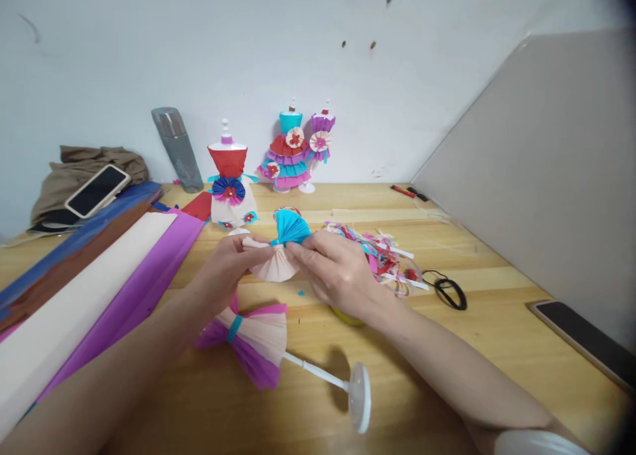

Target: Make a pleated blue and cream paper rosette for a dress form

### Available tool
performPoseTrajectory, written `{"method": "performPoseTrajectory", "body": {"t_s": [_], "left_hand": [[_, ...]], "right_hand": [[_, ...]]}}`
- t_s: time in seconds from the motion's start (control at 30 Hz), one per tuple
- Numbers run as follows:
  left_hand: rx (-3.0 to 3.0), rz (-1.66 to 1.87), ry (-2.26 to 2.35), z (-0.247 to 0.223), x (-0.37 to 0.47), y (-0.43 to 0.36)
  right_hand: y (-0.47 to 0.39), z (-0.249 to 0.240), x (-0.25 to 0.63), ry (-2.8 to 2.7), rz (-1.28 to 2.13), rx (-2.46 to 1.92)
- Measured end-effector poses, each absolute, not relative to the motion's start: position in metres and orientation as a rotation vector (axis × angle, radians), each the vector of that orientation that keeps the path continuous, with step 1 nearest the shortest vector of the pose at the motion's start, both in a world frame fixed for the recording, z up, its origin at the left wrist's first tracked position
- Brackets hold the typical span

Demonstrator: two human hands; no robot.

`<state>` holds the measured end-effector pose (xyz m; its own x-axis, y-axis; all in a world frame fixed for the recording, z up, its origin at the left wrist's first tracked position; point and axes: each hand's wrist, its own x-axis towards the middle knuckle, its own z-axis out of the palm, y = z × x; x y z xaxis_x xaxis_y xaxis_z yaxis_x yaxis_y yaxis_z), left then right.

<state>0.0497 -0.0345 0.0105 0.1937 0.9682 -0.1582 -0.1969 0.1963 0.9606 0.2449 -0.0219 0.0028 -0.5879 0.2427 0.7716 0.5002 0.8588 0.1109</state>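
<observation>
Between my two hands is a pleated paper rosette [276, 264], part pale cream and part bright blue, fanned out into a partial circle. My left hand [227, 264] pinches its cream left edge. On the other side, my right hand [338, 266] grips the rosette near where the blue and cream pleats meet, thumb and fingers pressed together. Below them a small mannequin stand [318, 373] lies on its side, dressed in a purple and cream pleated paper dress [256, 342] with a blue band at the waist. My left wrist partly covers the dress.
Dressed paper mannequins [228, 177] stand along the wall, beside a grey bottle [177, 151]. Crepe paper sheets [94, 296] and a phone [98, 191] lie left. Paper scraps [385, 253], a black hair tie [451, 294] and another phone [581, 339] lie right.
</observation>
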Motion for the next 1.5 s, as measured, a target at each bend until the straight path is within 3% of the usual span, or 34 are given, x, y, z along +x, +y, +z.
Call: {"method": "performPoseTrajectory", "body": {"t_s": [0.2, 0.4, 0.5, 0.83, 1.27, 1.5], "left_hand": [[1.038, 0.990, 1.034, 0.016, 0.047, -0.035], [1.168, 0.838, 1.093, 0.013, 0.047, -0.035], [1.182, 0.810, 1.095, 0.011, 0.044, -0.032], [1.078, 0.955, 0.995, 0.008, 0.045, -0.032], [1.037, 0.949, 0.971, 0.003, 0.047, -0.032], [0.936, 1.000, 0.998, 0.013, 0.056, -0.040]], "right_hand": [[-0.022, 0.011, 0.250, -1.888, 0.106, -0.648], [-0.013, 0.008, 0.247, -1.771, 1.253, -0.874], [-0.014, 0.003, 0.240, -1.603, 1.508, -0.923], [-0.012, -0.006, 0.233, -1.498, 1.221, -1.014], [-0.012, -0.005, 0.234, -1.515, 1.296, -0.943], [-0.016, -0.011, 0.231, -1.585, 1.052, -0.998]]}}
